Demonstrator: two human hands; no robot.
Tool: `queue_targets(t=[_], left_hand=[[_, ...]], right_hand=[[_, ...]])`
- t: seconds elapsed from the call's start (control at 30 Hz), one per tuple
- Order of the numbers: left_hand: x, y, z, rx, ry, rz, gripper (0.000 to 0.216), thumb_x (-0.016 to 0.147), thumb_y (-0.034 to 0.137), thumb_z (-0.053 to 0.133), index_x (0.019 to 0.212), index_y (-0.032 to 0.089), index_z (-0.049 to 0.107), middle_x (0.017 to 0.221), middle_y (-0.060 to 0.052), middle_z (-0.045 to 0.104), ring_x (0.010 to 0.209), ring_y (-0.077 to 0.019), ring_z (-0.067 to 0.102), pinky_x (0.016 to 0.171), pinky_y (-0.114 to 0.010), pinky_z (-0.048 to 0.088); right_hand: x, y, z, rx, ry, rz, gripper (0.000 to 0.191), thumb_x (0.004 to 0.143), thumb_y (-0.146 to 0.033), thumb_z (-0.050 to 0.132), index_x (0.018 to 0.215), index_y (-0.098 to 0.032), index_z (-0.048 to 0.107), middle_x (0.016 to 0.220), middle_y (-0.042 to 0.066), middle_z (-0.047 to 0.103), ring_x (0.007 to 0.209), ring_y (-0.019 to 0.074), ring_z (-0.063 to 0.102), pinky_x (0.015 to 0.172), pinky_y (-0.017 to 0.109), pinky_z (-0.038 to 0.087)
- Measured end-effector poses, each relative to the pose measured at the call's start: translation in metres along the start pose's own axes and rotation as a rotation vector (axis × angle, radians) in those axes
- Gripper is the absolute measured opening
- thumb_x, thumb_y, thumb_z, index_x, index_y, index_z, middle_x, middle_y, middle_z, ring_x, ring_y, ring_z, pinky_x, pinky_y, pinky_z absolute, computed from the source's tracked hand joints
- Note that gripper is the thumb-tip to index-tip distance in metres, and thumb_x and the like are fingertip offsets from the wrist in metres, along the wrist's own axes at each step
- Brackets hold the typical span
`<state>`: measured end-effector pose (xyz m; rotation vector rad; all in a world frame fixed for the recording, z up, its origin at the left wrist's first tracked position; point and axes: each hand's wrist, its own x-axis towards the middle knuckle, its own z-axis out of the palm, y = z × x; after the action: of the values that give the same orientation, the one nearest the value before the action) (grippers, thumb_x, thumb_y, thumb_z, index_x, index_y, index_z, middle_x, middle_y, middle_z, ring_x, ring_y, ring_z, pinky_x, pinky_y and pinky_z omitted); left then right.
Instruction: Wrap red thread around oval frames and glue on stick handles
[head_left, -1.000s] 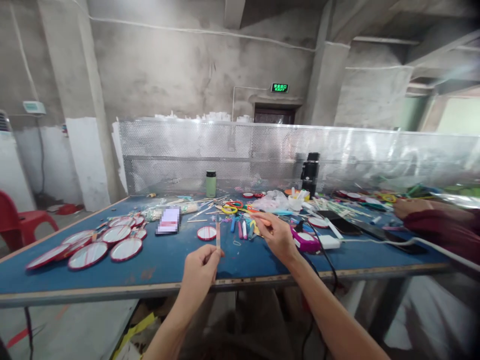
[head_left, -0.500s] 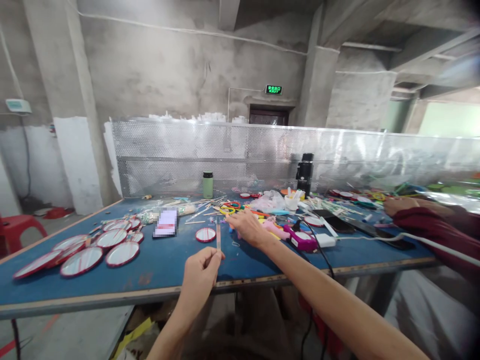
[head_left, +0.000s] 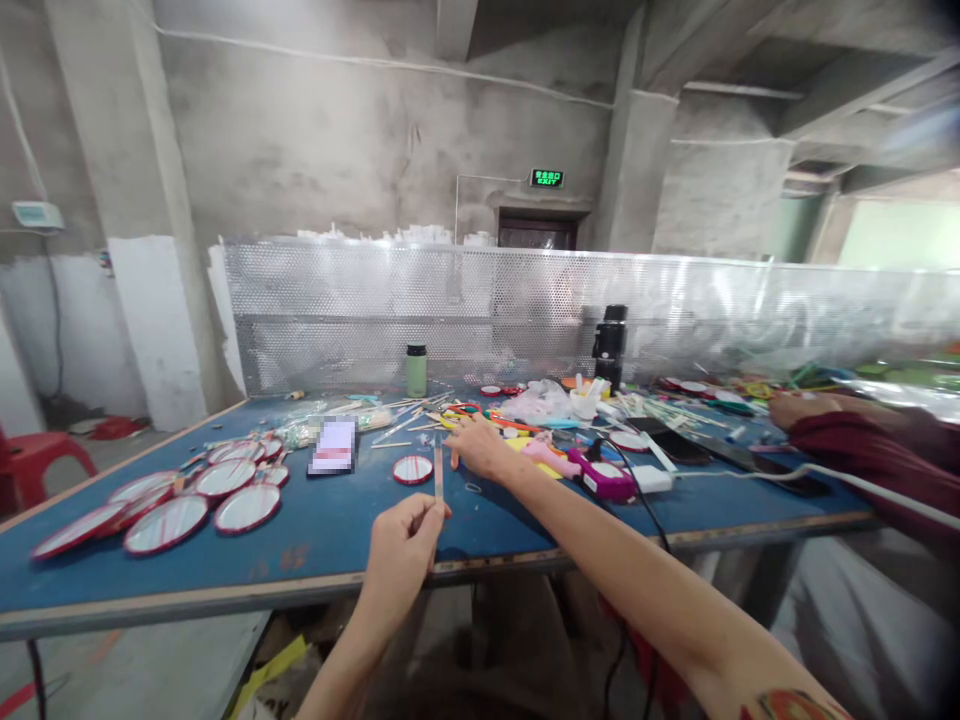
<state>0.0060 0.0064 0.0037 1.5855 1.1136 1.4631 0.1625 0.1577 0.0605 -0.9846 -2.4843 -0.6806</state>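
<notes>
My left hand [head_left: 405,535] is closed near the table's front edge. Between its thumb and fingers it pinches a thin flat wooden stick [head_left: 439,470], which points away from me. Farther forward, my right hand [head_left: 480,448] reaches over small colourful pieces, fingers stretched out and thumb apart; I see nothing held in it. Yellow and red loop-shaped handles [head_left: 461,409] lie just beyond its fingertips. A round red-rimmed disc [head_left: 412,469] with a pale, shiny face lies left of the stick. To the right of my right hand are a pink piece [head_left: 551,456] and a purple box-like object [head_left: 604,478].
Several red-rimmed discs [head_left: 166,522] pile up on the left, beside a phone [head_left: 333,444]. A green bottle [head_left: 416,370] and a black flask [head_left: 610,350] stand at the back. A black cable [head_left: 639,490] crosses the right side. Another person's sleeve [head_left: 847,442] is at far right.
My right hand has shifted slightly left and back over the pieces, and its thumb now shows apart from the fingers. My left hand stays in place with the stick.
</notes>
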Motion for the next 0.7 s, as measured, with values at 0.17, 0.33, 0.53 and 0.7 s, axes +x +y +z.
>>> queue_targets(t=[0.17,0.33,0.53,0.7], left_hand=[[0.0,0.002,0.0,0.001,0.004,-0.024,0.033,0.084,0.046,0.053,0.078,0.015,0.064,0.039,0.009,0.036,0.037,-0.0081,0.032,0.041,-0.019,0.027],[-0.001,0.004,0.0,0.011,0.016,-0.028,0.033,0.083,0.046,0.055,0.076,0.015,0.063,0.04,0.009,0.036,0.037,-0.0079,0.032,0.041,-0.019,0.025],[-0.001,0.002,-0.001,0.016,-0.005,-0.022,0.035,0.084,0.047,0.054,0.078,0.015,0.065,0.04,0.009,0.036,0.037,-0.0078,0.033,0.041,-0.018,0.026],[0.0,0.004,0.0,-0.002,-0.001,-0.028,0.033,0.083,0.046,0.055,0.077,0.014,0.065,0.039,0.009,0.036,0.036,-0.0078,0.032,0.041,-0.019,0.026]], right_hand=[[-0.012,0.035,-0.038,-0.15,-0.117,0.098,0.022,0.094,-0.015,0.049,0.1,-0.014,0.07,0.099,0.014,0.072,0.092,0.0225,0.062,0.076,0.031,0.038],[-0.042,0.046,-0.048,-0.199,-0.235,0.048,0.023,0.094,-0.015,0.05,0.089,-0.015,0.072,0.092,0.012,0.073,0.085,0.02,0.063,0.071,0.029,0.033],[-0.041,0.036,-0.028,-0.195,-0.322,-0.112,0.023,0.094,-0.014,0.051,0.084,-0.017,0.071,0.088,0.01,0.072,0.086,0.0192,0.062,0.076,0.03,0.032],[-0.03,0.032,-0.024,-0.216,-0.373,-0.162,0.02,0.091,-0.013,0.055,0.08,-0.016,0.072,0.083,0.011,0.073,0.084,0.0198,0.062,0.075,0.03,0.032]])
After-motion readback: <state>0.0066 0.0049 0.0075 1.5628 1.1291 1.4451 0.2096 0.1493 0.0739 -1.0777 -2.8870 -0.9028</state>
